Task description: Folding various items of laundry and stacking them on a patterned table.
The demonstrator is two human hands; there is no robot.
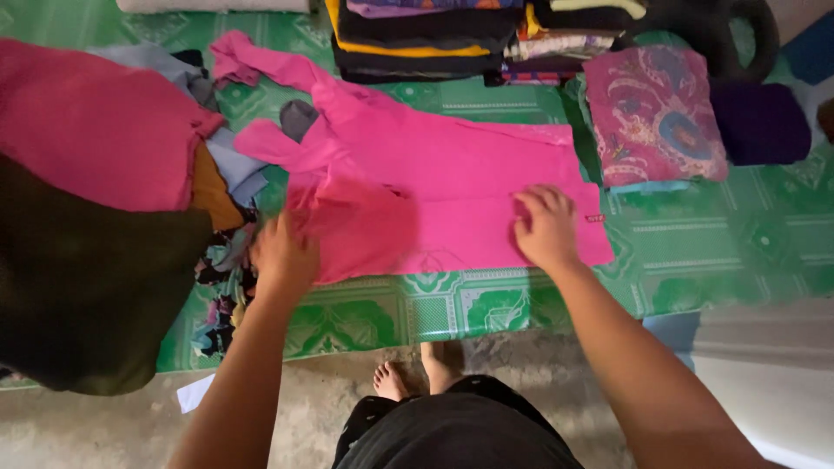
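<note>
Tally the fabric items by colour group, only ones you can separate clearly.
Pink: 2, the bright pink garment under both the left hand and right hand, and the large pink cloth.
Patterned magenta folded cloth: 1.
Dark olive cloth: 1.
Dark purple folded cloth: 1.
Total: 5. The stacked folded clothes are too tight to count.
</note>
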